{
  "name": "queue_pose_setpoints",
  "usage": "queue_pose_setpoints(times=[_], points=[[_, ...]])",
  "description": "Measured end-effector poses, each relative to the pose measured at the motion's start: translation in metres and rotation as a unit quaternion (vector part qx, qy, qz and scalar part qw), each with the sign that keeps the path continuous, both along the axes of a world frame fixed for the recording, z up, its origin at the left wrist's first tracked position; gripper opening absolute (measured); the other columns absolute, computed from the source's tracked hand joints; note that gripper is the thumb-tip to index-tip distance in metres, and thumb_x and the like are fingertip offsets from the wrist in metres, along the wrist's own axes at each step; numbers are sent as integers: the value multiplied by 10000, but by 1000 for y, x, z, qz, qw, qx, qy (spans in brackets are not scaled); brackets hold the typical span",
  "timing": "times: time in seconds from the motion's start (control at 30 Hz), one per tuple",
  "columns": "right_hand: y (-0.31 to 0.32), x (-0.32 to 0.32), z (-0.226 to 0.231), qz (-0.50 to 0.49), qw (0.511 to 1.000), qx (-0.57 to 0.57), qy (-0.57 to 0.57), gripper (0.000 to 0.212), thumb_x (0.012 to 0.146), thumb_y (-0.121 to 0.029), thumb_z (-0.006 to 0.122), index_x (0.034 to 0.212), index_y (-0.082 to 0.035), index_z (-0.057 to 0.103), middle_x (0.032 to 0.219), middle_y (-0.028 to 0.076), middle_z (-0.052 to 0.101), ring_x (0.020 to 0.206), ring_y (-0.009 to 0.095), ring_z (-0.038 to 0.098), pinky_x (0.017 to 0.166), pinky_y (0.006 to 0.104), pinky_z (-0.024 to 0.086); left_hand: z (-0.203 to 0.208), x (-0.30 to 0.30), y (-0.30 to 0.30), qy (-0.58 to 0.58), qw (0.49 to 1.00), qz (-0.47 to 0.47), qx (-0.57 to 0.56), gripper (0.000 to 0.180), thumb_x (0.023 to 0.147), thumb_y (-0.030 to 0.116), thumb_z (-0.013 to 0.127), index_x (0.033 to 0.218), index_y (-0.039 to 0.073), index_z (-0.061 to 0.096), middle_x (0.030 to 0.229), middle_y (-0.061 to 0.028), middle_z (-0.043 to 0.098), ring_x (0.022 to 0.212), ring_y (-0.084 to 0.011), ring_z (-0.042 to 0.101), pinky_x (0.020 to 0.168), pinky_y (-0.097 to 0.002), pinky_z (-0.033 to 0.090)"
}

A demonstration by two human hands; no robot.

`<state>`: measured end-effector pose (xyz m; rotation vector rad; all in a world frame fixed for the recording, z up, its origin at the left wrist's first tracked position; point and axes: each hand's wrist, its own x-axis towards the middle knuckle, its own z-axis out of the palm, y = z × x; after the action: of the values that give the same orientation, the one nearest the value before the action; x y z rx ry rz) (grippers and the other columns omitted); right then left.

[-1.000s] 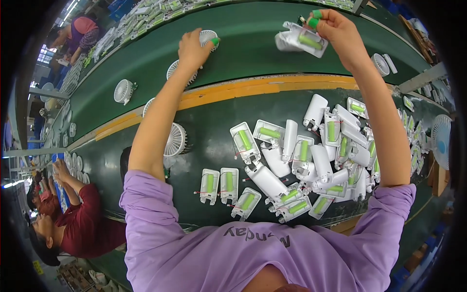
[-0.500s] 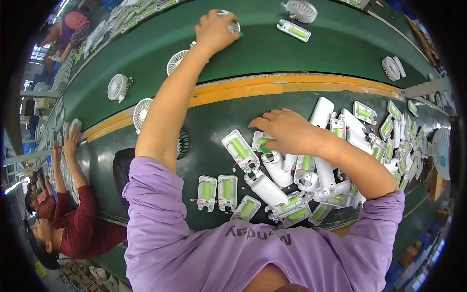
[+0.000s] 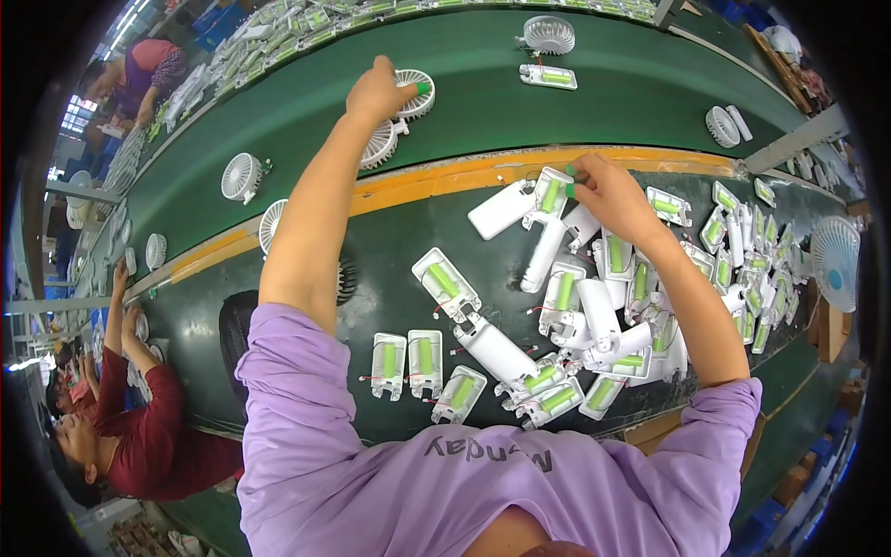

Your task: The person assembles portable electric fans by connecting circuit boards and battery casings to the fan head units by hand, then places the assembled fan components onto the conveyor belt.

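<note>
My left hand reaches over the green belt, closed on the edge of a white fan head, its green-tipped thumb lying across the grille. Just below it rests another white fan head. My right hand pinches a white handle shell with a green battery inside between green-tipped thumb and finger, at the upper end of the pile. Beside that shell lies a closed white handle. More open shells with batteries and thin wires spread below.
A yellow strip divides the belt from the dark worktable. Farther along the belt lie a fan head and a battery shell. A co-worker in dark red works at the left. A larger white fan stands at right.
My left hand has come nearer and slightly left with the fan head. My right hand has moved up and right, bringing a battery shell toward the yellow strip. Belt items have shifted.
</note>
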<state>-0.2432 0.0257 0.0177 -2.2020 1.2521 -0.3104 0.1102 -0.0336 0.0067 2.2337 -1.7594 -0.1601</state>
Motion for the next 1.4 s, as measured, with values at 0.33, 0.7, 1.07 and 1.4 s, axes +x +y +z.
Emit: queue_pose_setpoints(times=[0.33,0.7,1.07,1.4], points=[[-2,31,-9,150,981,-125,-18,331,772,-78,587,1090,5,547,1070,139,557,1047,293,500,867,350,421,-5,-25,-8,38,996,-52,57,522,760,409,599,1230,223,466,1213,-211,451,1131,-379,459,912,-522,368],[12,32,-2,157,974,-20,-159,236,765,-5,543,993,-3,602,1051,77,555,1019,232,499,853,312,412,-11,-75,6,-129,977,-169,26,350,730,404,655,938,125,622,1055,-137,562,1050,-295,505,860,-534,354],[23,24,4,163,978,17,-132,353,767,-18,559,1119,-34,541,1124,117,525,1083,246,483,877,322,408,5,-74,50,11,980,-197,12,172,717,121,566,866,36,573,742,-120,620,763,-317,603,710,-412,455],[15,39,-9,82,990,37,-105,214,830,-119,567,1003,-11,632,977,72,617,991,183,546,837,285,423,42,-66,112,400,906,-137,31,220,796,54,572,999,-24,541,690,-6,594,622,-51,539,560,-200,426]])
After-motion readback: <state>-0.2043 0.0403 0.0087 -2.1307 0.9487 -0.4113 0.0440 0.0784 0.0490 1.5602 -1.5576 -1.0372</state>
